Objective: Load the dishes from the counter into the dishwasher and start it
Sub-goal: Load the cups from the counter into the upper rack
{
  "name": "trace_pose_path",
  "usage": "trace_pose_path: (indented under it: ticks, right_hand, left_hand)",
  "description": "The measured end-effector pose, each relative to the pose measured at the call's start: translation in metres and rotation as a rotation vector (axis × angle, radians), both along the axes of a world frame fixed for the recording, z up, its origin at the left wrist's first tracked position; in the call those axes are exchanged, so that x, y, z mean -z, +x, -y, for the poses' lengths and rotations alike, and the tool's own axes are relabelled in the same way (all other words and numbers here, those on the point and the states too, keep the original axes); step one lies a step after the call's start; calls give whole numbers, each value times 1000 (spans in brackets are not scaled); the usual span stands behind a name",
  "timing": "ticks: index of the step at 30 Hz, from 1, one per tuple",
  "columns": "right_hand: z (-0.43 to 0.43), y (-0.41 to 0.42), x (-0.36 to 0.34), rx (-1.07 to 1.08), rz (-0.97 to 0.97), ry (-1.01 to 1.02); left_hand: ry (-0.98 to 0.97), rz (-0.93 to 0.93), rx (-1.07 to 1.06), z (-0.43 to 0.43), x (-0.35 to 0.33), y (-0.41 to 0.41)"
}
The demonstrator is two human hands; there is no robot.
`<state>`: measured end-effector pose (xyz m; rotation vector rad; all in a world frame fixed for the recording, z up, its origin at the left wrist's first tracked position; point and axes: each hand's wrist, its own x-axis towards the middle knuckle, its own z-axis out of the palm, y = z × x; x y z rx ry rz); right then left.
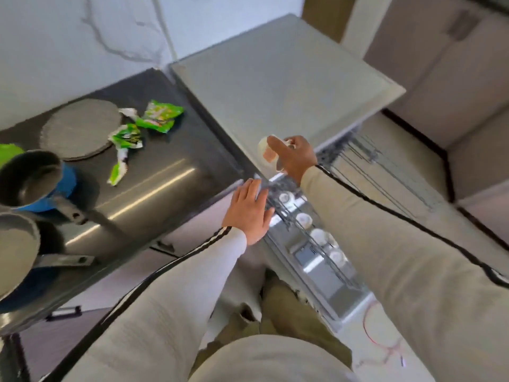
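Just above the upper rack (pixel 286 213), the right hand (pixel 296 158) grips a white cup (pixel 267 154) tipped sideways; the left hand (pixel 249 210) rests flat, fingers straight, at the counter (pixel 154 183) edge.

**Figure: my clothing, seen from the head.**

- **Arms:** both are covered by long sleeves of pale, off-white fabric.
- **Left sleeve (pixel 170 299):** a black stripe (pixel 220 233) runs along its length. Near the cuff it seems to split into several thin black and white bands, though blur leaves their number uncertain.
- **Right sleeve (pixel 385 244):** a single narrow line of black piping (pixel 358 192) follows its upper edge away from the cuff.
- **Cuffs:** each ends at the wrist, so my left grip (pixel 249 210) and right grip (pixel 296 158) are bare.
- **Lower centre:** the front of my top (pixel 270 359) is in the same pale fabric, with olive-khaki trousers (pixel 289 312) beyond it.
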<state>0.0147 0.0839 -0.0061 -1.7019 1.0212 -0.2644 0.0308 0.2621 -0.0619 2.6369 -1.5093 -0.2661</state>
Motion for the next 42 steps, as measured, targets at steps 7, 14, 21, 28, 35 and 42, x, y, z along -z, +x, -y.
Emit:
trace_pose_path:
  ticks: [7, 14, 21, 28, 35, 42]
  right_hand:
    - [67, -169, 42, 300, -76, 88]
    - [127, -271, 139, 518, -117, 370]
    - [168, -296, 236, 412, -288, 249]
    - [181, -276, 274, 206, -287, 94]
    - [173, -203, 285, -168, -323, -131]
    - [157, -173, 293, -511, -485, -373]
  left_hand:
    - [131, -91, 228, 73, 39, -104]
    - [372, -186, 329, 138, 116, -159]
    - [433, -188, 274, 185, 190, -178]
    - [389, -109, 143, 196, 217, -173]
    - [273, -53, 4, 197, 219, -175]
    - [137, -75, -49, 191, 220, -174]
